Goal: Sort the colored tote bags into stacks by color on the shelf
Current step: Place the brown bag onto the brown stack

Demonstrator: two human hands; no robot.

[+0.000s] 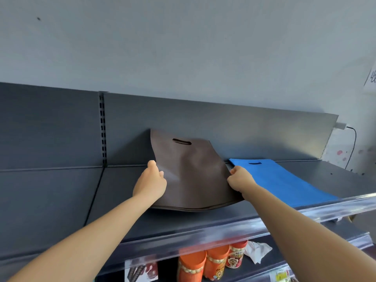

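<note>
Closest to me, below both forearms, orange cylindrical canisters [205, 261] and a crumpled white paper [257, 251] sit on a lower tier behind a clear plastic price rail [223, 235]. Past the rail, on the dark grey metal shelf [61, 200], my left grip [151, 180] pinches the left edge of a flat, non-woven brown tote bag [189, 176], thumb on top and the other fingers hidden. My right grip [241, 180] is curled round the bag's right edge. Between the grips the bag's bottom seam lies on the shelf, while its top, with the cut-out handle slot, leans against the grey back panel [244, 129]. Just right of my right grip, a flat bright blue tote bag [280, 180] lies on the shelf.
</note>
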